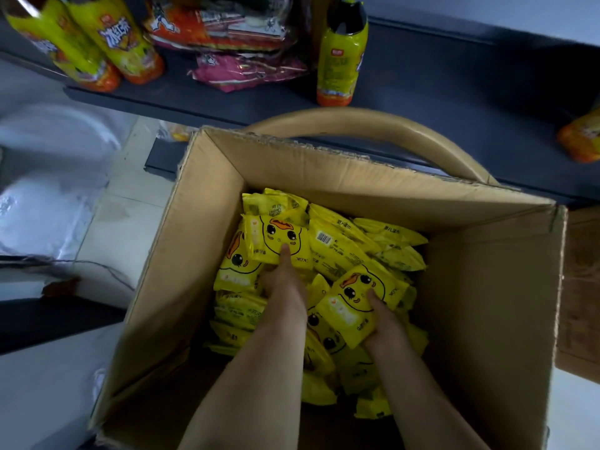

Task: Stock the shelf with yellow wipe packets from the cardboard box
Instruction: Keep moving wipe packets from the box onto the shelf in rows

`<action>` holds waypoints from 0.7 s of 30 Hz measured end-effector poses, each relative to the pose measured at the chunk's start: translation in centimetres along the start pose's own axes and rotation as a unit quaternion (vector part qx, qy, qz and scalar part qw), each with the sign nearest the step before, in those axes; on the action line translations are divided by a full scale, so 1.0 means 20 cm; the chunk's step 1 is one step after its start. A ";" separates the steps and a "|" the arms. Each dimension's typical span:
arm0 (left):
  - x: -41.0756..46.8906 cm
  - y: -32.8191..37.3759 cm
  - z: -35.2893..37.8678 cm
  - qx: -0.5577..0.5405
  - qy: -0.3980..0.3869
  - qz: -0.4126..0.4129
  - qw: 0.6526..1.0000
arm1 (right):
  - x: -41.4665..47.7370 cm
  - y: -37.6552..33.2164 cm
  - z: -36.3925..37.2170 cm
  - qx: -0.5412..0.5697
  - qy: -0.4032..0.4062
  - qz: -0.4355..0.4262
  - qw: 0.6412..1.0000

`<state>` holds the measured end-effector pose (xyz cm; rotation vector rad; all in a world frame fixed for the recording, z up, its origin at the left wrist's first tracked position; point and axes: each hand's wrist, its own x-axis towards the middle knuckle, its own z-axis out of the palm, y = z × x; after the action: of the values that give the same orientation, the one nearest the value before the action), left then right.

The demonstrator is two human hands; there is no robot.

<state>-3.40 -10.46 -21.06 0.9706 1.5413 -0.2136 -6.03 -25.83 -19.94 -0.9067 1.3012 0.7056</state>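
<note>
Here, an open cardboard box (194, 238) fills the centre and lower part of the frame, its floor covered by a loose pile of yellow wipe packets (337, 251). The left grip (285, 284), at frame centre, is clamped on a first duck-face packet (276, 238), thumb on its printed front. The right grip (384, 323), just right of centre, is clamped on a second duck-face packet (350, 306), thumb likewise on top. Across the top of the frame runs a dark shelf (422, 76), bearing yellow bottles (341, 53) and snack bags (233, 40).
</note>
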 end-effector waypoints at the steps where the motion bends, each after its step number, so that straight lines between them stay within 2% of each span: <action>1: -0.01 -0.01 0.02 -0.012 0.028 0.017 0.999 | 0.00 -0.01 0.01 -0.004 0.001 -0.005 1.000; 4: -0.02 -0.03 0.01 -0.083 0.051 0.078 0.992 | -0.03 -0.04 0.01 -0.015 0.007 -0.026 1.000; 6: -0.03 -0.04 -0.01 -0.069 0.051 0.101 0.991 | -0.07 -0.06 0.01 -0.017 0.007 -0.040 0.999; 10: -0.19 0.01 -0.10 -0.013 0.037 0.178 0.983 | -0.24 -0.11 0.00 -0.056 0.026 -0.084 0.995; 14: -0.36 0.10 -0.24 0.079 0.009 0.218 0.973 | -0.49 -0.14 0.00 -0.115 0.047 -0.148 0.981; 18: -0.54 0.19 -0.42 0.183 -0.038 0.276 0.943 | -0.72 -0.08 0.01 -0.084 0.032 -0.235 0.968; 21: -0.69 0.28 -0.57 0.204 -0.076 0.331 0.918 | -0.88 -0.04 0.02 -0.072 0.026 -0.279 0.957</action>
<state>-9.32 -5.88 -3.85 1.7088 0.9647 -0.1224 -7.87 -24.92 -2.40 -1.3479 0.9729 0.3332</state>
